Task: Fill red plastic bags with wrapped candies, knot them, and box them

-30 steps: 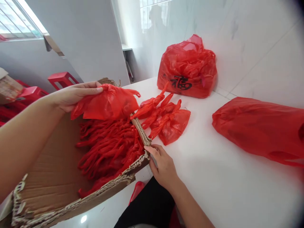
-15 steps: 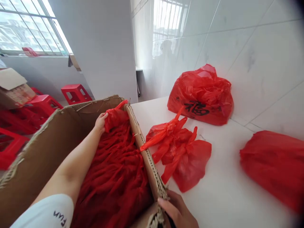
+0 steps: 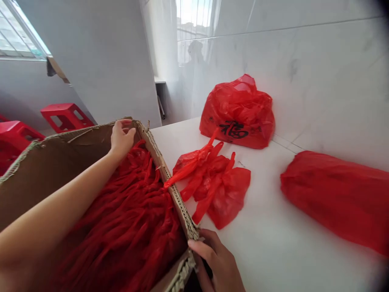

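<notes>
A torn-edged cardboard box (image 3: 75,138) stands at left, packed with red plastic bags (image 3: 130,207) whose knotted tops lie in rows. My left hand (image 3: 121,138) is at the box's far corner, its fingers bent over the rim and its thumb on the inner side. No bag shows in it. My right hand (image 3: 215,255) grips the near right corner of the box, thumb on top of the edge. Beside the box on the white surface lie several small knotted red bags (image 3: 212,178), one handle touching the rim.
A larger red bag with a black character (image 3: 237,117) sits against the tiled wall (image 3: 304,81). Another full red bag (image 3: 334,194) lies at right on the white tabletop (image 3: 261,243). Red plastic stools (image 3: 67,115) stand on the floor beyond the box.
My left hand has let go of a red bag at the far end of the box and moved up to the rim. The view has turned right; my right hand stays on the corner.
</notes>
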Motion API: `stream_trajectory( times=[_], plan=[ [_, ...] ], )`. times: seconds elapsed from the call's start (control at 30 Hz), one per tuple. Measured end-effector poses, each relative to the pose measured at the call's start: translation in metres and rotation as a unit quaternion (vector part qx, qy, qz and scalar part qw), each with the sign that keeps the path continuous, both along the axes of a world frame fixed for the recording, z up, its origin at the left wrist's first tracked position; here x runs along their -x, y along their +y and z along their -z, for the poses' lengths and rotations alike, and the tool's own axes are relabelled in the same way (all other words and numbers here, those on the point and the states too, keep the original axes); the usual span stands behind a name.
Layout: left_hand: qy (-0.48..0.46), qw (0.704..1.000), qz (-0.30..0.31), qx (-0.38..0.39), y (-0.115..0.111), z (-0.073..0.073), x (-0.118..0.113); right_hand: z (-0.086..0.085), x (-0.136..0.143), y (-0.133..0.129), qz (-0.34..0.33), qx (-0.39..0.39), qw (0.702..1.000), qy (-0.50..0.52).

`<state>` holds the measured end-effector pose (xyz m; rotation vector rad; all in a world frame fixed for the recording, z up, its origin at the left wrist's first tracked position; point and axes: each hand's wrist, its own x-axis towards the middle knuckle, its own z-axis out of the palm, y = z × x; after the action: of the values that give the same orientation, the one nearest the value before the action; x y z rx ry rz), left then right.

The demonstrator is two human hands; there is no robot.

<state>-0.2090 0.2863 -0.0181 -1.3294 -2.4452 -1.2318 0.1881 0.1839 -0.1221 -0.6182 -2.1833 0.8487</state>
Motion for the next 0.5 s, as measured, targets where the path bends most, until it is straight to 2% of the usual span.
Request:
stream_trajectory(
  times=[0.07,0.13,0.17,0.2,0.27,0.37,0.43,0.5],
  plan=[
    [0.052,0.995,0.085,-0.016,0.002,-0.023,-0.065,-0.007,-0.001,0.0,-0.007,-0.022,1.0,-0.005],
    [0.107,0.977,0.183,-0.006,-0.002,-0.035,-0.136,-0.013,-0.001,-0.001,-0.004,-0.028,1.0,-0.014],
    [0.142,0.964,0.226,0.002,-0.004,-0.037,-0.169,-0.015,-0.002,-0.002,0.0,-0.027,0.999,-0.018],
    [0.211,0.938,0.27,0.042,-0.006,-0.035,-0.199,-0.016,-0.002,-0.003,0.001,-0.026,0.999,-0.021],
    [0.28,0.904,0.294,0.131,-0.005,-0.026,-0.246,-0.018,-0.004,-0.004,0.0,-0.029,0.999,-0.028],
    [0.293,0.884,0.294,0.217,0.004,-0.01,-0.278,-0.017,-0.005,-0.006,0.003,-0.036,0.998,-0.043],
    [0.283,0.88,0.301,0.233,0.009,-0.006,-0.282,-0.017,-0.006,-0.006,0.007,-0.04,0.998,-0.05],
    [0.266,0.88,0.31,0.242,0.011,-0.008,-0.281,-0.017,-0.006,-0.006,0.007,-0.04,0.998,-0.049]
  ],
)
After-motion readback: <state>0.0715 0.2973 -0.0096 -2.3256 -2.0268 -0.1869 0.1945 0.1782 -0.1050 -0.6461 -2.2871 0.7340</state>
